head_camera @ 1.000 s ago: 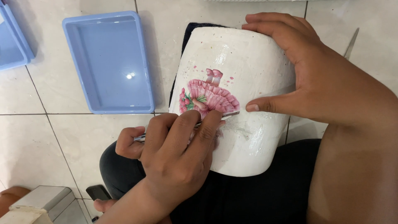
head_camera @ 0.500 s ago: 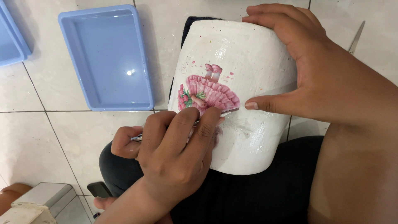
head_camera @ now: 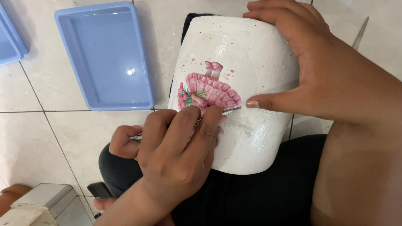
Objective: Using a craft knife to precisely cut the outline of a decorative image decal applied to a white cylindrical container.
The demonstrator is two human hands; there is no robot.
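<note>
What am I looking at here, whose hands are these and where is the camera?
The camera sits on a person's head and looks down at their lap. The right hand steadies a white pot lying on its side across the lap. The left hand presses a thin metal tool against a pink picture stuck on the pot. On the tiled floor beside them lies a blue plastic tray; another blue tray's edge shows far left.

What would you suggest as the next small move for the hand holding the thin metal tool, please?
Probably slide the thin metal tool gently along the pink paper cut-out's lower edge: its tip lies there, the left hand pinches it, and the right hand steadies the white rounded pot.
</note>
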